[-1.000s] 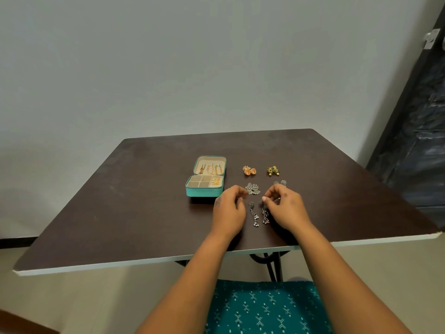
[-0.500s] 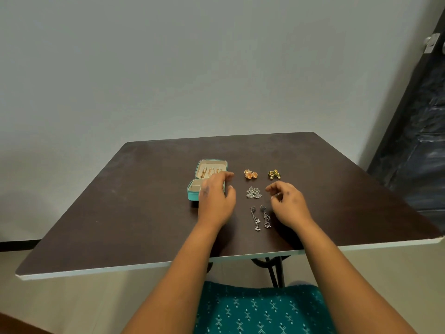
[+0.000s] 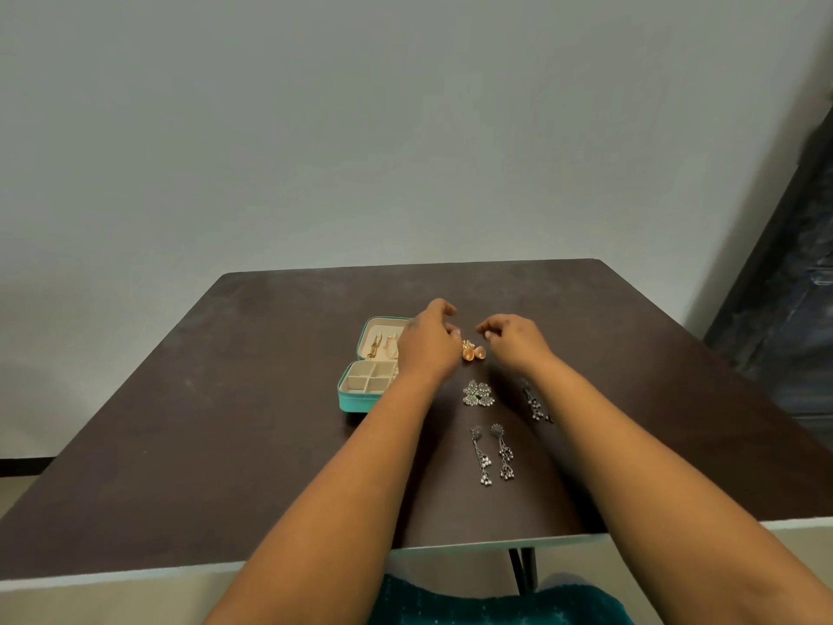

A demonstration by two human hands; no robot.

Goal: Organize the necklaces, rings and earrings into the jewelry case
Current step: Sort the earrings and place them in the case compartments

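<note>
An open teal jewelry case [image 3: 356, 401] sits on the dark table [image 3: 225, 421], with gold earrings on its lid panel [image 3: 381, 345]. My left hand [image 3: 428, 347] hovers over the case's right edge, fingers loosely curled, nothing seen in it. My right hand [image 3: 514, 342] is opposite, thumb and forefinger slightly apart and empty. A pair of orange-gold earrings [image 3: 473, 352] lies between the two hands. Nearer me lie fan-shaped silver earrings [image 3: 478, 393] and long silver dangle earrings [image 3: 493, 455]. Another silver dangle pair [image 3: 535, 402] is partly hidden by my right forearm.
The table's white front edge [image 3: 135, 575] runs near my body, above a teal patterned cloth [image 3: 450, 606]. A pale wall stands behind the table and a dark door [image 3: 793, 309] at the right.
Both hands moved away from the long silver earrings toward the far side. The left hand shifted from over the case to beside the orange-gold pair, and the right hand closed in from the other side.
</note>
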